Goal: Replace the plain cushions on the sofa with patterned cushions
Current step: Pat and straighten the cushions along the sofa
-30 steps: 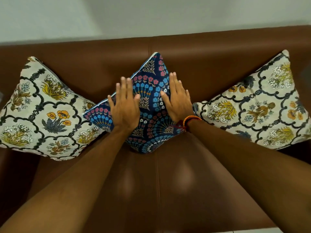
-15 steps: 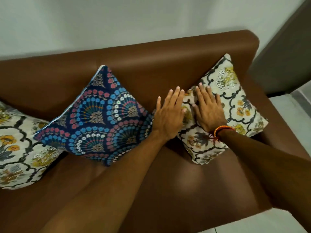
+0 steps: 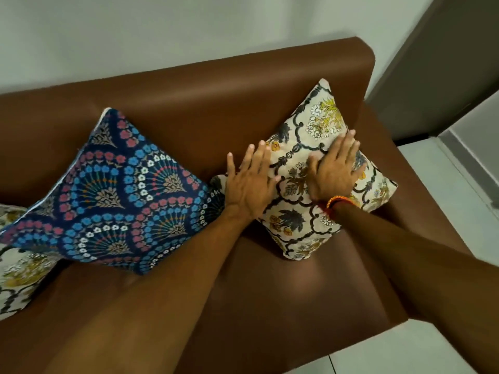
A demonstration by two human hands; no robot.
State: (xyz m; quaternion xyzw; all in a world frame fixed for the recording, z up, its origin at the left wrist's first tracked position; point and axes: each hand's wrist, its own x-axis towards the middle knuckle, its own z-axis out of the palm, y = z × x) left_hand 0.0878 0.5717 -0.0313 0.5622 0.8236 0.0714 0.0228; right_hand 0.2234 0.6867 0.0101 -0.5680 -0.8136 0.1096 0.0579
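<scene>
Head view: we see a brown sofa (image 3: 243, 279) filling most of the frame, w/ its backrest running from mid left to upper right. Our left hand (image 3: 249, 182) lies flat, palm down, at centre frame, fingers (image 3: 260, 155) spread apart, on the left edge of the cream floral cushion (image 3: 302, 233). Our right hand (image 3: 333, 171) lies flat on the same cushion just to the right, fingers together and pointing to upper right, nothing gripped. An orange thread band (image 3: 337, 202) sits on the right wrist.

The cream floral cushion stands on a corner, diamond-wise, leaning vs. the backrest at right of centre, near the sofa's right arm. The blue fan-pattern cushion (image 3: 113, 201) lies at left of centre, also corner-up vs. the backrest; its right tip is just beside the left hand & the cream one's left corner; touching or not, we can't tell. A second cream floral cushion (image 3: 16, 276) shows partly at lower left edge, tucked under the blue one.

White wall (image 3: 162, 36) fills the upper frame; pale floor tiles (image 3: 445, 190) at right.
</scene>
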